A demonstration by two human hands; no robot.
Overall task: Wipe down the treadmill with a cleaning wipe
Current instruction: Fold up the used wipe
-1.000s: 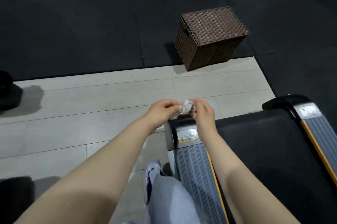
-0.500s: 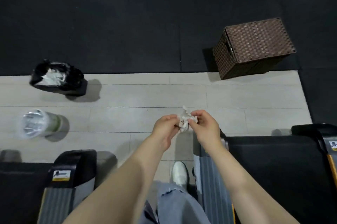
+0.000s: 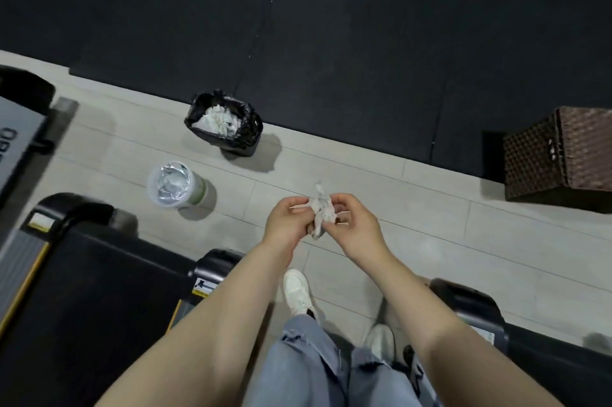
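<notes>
Hands [image 3: 288,219] pinching crumpled wipe [image 3: 319,211]

Wicker box [image 3: 563,158] cut by right edge

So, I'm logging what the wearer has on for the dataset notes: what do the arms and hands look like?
Both forearms are bare, no sleeves in view. The left hand and right hand wear no gloves; no watch, ring or bracelet shows.
</notes>
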